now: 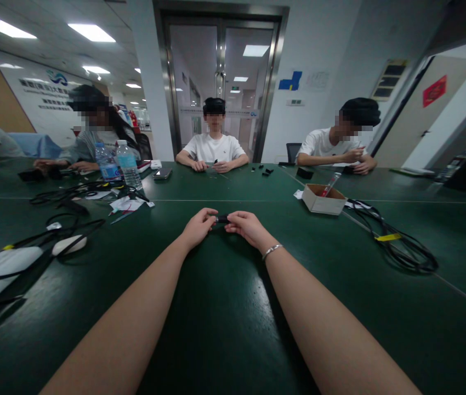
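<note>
Here, left hand (198, 227) and right hand (250, 226) pinch a small black item (222, 219) between them over the green worktop (225, 312).
The item sits at twelve o'clock from the wearer, thumb and fingers closed on each end; a silver bracelet (272, 250) rings the right wrist. Reckoned from the item, an open carton (322, 204) with a clear-and-red tube (331, 184) leaning in it stands between two and three, a coiled black cable (418, 267) with a yellow tag (389, 237) lies just past three, plastic bottles (129, 167) stand toward ten, and a white-shirted person (215, 147) is at twelve.
</note>
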Demonstrator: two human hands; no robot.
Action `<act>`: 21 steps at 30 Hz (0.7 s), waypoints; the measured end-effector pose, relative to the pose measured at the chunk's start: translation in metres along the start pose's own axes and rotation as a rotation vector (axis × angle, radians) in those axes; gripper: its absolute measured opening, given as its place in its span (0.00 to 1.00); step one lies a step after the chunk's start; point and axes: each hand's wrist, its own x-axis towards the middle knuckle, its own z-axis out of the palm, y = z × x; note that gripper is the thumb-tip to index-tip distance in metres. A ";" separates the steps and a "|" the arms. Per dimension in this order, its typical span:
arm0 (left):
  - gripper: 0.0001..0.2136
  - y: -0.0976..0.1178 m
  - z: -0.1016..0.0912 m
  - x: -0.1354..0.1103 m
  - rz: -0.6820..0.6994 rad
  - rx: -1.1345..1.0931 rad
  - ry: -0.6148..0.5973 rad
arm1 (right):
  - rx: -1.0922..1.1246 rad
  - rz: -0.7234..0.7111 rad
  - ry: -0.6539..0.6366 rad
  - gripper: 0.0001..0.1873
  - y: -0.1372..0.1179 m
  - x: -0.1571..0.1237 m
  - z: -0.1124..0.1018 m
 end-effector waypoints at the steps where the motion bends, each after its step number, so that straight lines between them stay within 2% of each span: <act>1: 0.13 0.002 0.000 -0.001 0.009 -0.007 0.006 | 0.001 0.002 0.003 0.06 0.000 0.000 0.000; 12: 0.18 0.015 -0.002 -0.010 0.092 -0.030 0.016 | 0.027 0.009 0.003 0.06 -0.001 0.000 0.000; 21: 0.12 0.016 0.001 -0.008 -0.004 -0.102 -0.022 | 0.046 -0.004 -0.003 0.09 -0.001 0.000 0.000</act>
